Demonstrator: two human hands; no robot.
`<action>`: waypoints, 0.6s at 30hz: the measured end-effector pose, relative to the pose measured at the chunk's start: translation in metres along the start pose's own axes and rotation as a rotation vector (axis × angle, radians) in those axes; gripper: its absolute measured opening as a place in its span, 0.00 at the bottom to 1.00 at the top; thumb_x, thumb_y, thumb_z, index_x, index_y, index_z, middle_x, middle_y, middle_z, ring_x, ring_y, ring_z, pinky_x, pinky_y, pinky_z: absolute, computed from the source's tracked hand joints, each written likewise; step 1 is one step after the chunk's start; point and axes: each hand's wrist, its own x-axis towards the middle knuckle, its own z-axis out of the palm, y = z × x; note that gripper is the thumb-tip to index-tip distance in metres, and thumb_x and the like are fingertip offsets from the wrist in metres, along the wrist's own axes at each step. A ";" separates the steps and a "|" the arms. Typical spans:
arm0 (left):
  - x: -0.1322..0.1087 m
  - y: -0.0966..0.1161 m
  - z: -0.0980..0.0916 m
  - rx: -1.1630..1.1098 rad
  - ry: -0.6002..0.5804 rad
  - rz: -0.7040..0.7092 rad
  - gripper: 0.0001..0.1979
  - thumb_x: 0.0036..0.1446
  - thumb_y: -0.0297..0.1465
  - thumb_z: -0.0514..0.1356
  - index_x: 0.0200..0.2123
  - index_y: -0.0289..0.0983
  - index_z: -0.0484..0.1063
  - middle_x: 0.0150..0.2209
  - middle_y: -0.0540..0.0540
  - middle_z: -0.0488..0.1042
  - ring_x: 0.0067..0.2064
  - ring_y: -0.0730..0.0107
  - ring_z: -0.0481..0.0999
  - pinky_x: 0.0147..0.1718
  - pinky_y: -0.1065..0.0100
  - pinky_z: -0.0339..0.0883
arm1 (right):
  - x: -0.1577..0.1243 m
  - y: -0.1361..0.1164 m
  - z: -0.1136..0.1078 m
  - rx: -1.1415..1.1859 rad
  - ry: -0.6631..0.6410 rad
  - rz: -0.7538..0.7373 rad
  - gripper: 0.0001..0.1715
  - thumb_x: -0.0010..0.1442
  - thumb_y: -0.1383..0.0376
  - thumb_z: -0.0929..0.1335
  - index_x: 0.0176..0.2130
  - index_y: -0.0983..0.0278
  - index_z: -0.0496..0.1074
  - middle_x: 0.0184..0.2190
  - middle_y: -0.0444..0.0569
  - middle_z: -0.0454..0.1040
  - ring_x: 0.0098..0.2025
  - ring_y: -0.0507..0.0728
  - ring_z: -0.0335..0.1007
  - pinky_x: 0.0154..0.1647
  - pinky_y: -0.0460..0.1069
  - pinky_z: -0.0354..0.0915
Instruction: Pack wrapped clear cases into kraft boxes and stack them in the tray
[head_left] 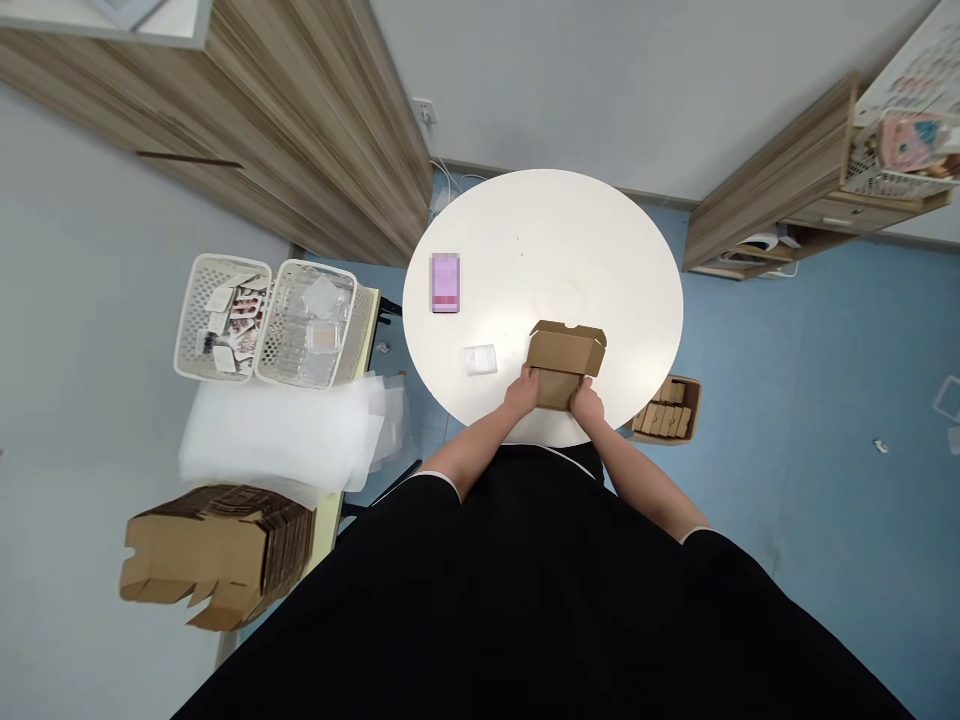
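The left hand [520, 392] and right hand [586, 403] press the cardboard box [564, 352] from both sides, to keep it steady above the table [547, 215].

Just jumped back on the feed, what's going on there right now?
A person is holding a brown cardboard box over a round white table, with the left hand and right hand on either side of it. Its lid looks partly raised. A small clear bag and a pink rectangular item lie on the table. To the left are two white baskets and a stack of flat cardboard blanks; to the right, a cardboard tray holds more brown boxes.
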 end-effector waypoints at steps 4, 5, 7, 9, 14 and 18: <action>0.011 -0.001 -0.012 0.013 0.019 -0.020 0.34 0.66 0.27 0.56 0.72 0.46 0.48 0.72 0.36 0.51 0.52 0.56 0.78 0.46 0.59 0.73 | 0.008 -0.012 -0.005 0.014 0.016 -0.003 0.22 0.68 0.65 0.58 0.60 0.65 0.58 0.46 0.66 0.77 0.47 0.69 0.76 0.50 0.64 0.68; 0.012 -0.001 -0.015 0.009 0.029 -0.020 0.35 0.66 0.28 0.56 0.72 0.47 0.48 0.72 0.36 0.51 0.52 0.56 0.78 0.46 0.58 0.73 | 0.009 -0.015 -0.007 0.018 0.019 0.002 0.22 0.68 0.63 0.58 0.59 0.65 0.58 0.47 0.66 0.77 0.48 0.69 0.76 0.50 0.64 0.68; 0.011 -0.002 -0.019 -0.001 0.042 -0.019 0.35 0.67 0.29 0.55 0.73 0.48 0.47 0.73 0.37 0.49 0.52 0.55 0.78 0.46 0.57 0.74 | 0.008 -0.019 -0.012 0.028 0.027 0.009 0.22 0.70 0.59 0.58 0.59 0.65 0.59 0.48 0.68 0.77 0.49 0.70 0.76 0.50 0.64 0.68; 0.004 -0.006 -0.023 0.008 0.049 -0.009 0.33 0.68 0.32 0.54 0.73 0.51 0.49 0.75 0.40 0.45 0.55 0.53 0.76 0.47 0.55 0.74 | 0.004 -0.019 -0.017 0.039 0.035 0.009 0.24 0.70 0.55 0.59 0.59 0.65 0.59 0.49 0.69 0.76 0.50 0.71 0.76 0.51 0.65 0.68; -0.022 -0.044 -0.041 0.078 0.143 0.053 0.24 0.72 0.38 0.50 0.68 0.46 0.62 0.74 0.42 0.51 0.66 0.52 0.66 0.60 0.53 0.67 | -0.014 -0.010 -0.027 0.029 0.103 0.008 0.28 0.69 0.49 0.62 0.60 0.63 0.62 0.54 0.66 0.75 0.51 0.72 0.75 0.52 0.66 0.67; -0.025 -0.091 -0.070 0.126 0.248 -0.076 0.30 0.68 0.36 0.56 0.71 0.41 0.57 0.74 0.38 0.53 0.73 0.49 0.52 0.69 0.50 0.52 | -0.031 -0.028 -0.023 0.062 0.116 -0.215 0.19 0.70 0.57 0.61 0.56 0.59 0.68 0.54 0.57 0.76 0.51 0.65 0.75 0.52 0.59 0.68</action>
